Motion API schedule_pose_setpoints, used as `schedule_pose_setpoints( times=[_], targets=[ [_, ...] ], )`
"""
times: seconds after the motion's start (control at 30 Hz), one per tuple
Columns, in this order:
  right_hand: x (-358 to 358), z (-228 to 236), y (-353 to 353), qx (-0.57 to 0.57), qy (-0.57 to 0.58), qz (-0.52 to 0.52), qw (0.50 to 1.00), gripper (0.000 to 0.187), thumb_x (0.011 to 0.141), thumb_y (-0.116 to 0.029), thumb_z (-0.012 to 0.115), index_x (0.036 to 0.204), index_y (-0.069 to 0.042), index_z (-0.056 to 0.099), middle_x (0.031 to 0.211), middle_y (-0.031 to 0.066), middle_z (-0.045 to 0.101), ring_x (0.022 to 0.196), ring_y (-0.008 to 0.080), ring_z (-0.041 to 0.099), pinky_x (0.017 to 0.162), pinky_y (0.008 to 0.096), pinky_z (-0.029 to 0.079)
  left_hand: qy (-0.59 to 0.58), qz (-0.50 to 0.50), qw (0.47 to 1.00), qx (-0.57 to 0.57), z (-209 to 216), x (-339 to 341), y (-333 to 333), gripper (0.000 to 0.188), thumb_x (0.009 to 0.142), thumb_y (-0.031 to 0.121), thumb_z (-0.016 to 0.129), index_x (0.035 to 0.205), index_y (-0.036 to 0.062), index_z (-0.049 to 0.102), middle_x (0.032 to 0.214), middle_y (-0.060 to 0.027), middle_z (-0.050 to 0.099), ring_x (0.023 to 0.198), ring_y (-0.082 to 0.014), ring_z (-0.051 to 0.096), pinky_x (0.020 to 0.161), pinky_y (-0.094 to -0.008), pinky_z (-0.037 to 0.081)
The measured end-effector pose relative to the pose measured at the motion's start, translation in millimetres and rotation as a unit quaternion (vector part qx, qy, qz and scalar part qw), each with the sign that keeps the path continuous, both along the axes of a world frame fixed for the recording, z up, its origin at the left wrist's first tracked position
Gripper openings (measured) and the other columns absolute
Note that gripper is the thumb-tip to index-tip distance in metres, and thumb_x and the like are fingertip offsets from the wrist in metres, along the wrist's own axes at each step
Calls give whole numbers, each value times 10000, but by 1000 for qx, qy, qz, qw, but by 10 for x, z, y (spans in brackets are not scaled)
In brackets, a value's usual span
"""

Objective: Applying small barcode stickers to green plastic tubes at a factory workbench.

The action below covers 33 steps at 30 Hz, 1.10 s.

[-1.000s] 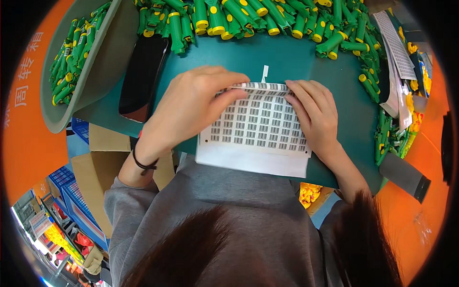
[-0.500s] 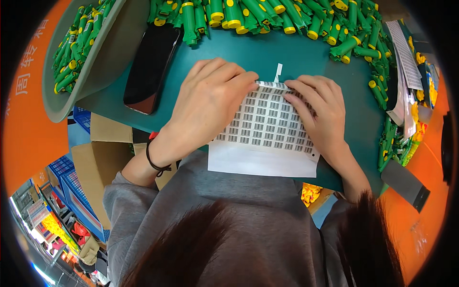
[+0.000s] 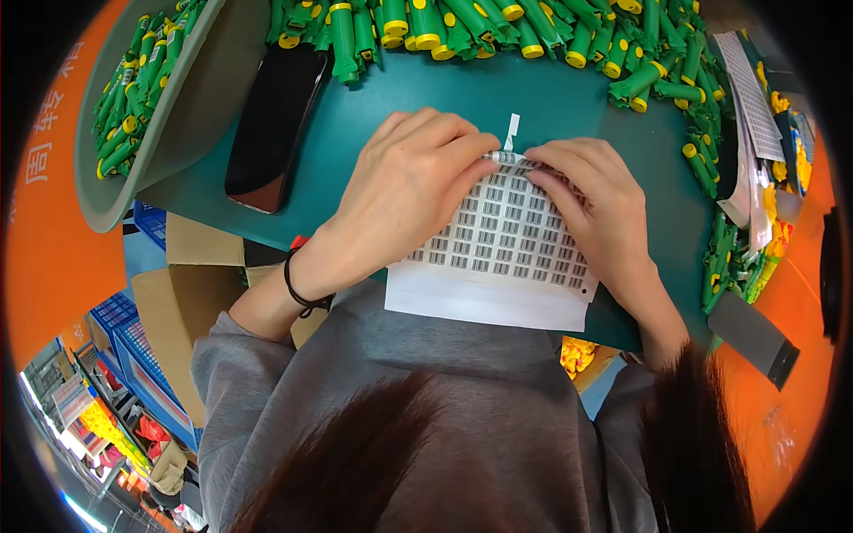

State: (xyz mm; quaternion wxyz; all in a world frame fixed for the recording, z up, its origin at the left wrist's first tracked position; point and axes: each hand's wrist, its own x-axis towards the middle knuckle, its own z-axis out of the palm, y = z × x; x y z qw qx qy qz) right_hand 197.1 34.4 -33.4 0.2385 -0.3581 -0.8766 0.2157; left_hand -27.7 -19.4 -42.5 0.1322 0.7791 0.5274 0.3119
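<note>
A white sheet of barcode stickers (image 3: 508,233) lies over the near edge of the green tabletop, its blank lower margin toward me. My left hand (image 3: 416,176) is closed on the sheet's top edge, fingers pinched near the middle. Beside it, my right hand (image 3: 593,194) pinches the same edge between thumb and fingers. The edge looks bent or folded where the fingertips meet. A narrow white strip (image 3: 512,131) sticks up just beyond that edge. My fingertips partly cover the top rows of stickers.
Many green tubes with yellow ends (image 3: 426,27) are heaped along the table's far side and down the right. A grey-green basin (image 3: 191,107) of similar tubes stands at left, beside a black phone (image 3: 277,124). More sticker sheets (image 3: 753,98) lie right; an open cardboard box (image 3: 191,329) sits below left.
My left hand has slid slightly right along the sheet's top edge, closer to my right hand. The white strip has shifted a little left. Both hands keep their pinch.
</note>
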Motion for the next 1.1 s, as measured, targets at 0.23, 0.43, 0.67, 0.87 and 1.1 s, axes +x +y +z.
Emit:
schedule_pose_setpoints(
  times=[0.23, 0.43, 0.67, 0.87, 1.1],
  targets=[
    [-54, -95, -19, -1, 16, 21, 1000, 282, 851, -31, 735, 1132, -45, 715, 1094, 102, 662, 1010, 268, 619, 845, 354, 521, -44, 15, 999, -13, 9, -58, 13, 231, 841, 128, 757, 1049, 38, 708, 976, -82, 697, 899, -279, 650, 787, -374, 515],
    [-122, -70, -35, -50, 23, 23, 998, 277, 873, -50, 719, 1150, -47, 715, 1064, 88, 663, 986, 257, 608, 863, 337, 499, -56, 37, 996, -66, 82, -293, -91, 218, 842, 152, 754, 1021, 34, 716, 902, -94, 696, 866, -286, 658, 737, -376, 524],
    [-119, -46, 43, -96, 17, 38, 994, 211, 892, -79, 711, 1101, -55, 728, 1011, 72, 670, 975, 234, 609, 847, 309, 490, -75, 57, 987, -133, 191, -208, -140, 209, 880, 148, 741, 1047, 24, 726, 932, -108, 707, 849, -260, 673, 717, -348, 528],
    [-109, -14, -79, -144, 41, 36, 988, 192, 879, -80, 729, 1069, -50, 732, 1012, 68, 678, 983, 217, 621, 834, 314, 497, -115, 88, 954, -264, 339, -288, -254, 198, 913, 88, 713, 1082, -15, 719, 1009, -116, 709, 933, -197, 694, 771, -306, 564],
    [-96, -76, -109, -115, 49, 51, 991, 215, 844, -74, 772, 1051, -33, 732, 1030, 83, 684, 975, 211, 632, 814, 308, 510, -259, 36, 945, -195, 186, -249, -384, 223, 893, -35, 696, 1116, -25, 700, 1161, -125, 648, 1060, -200, 662, 933, -321, 573]
  ],
)
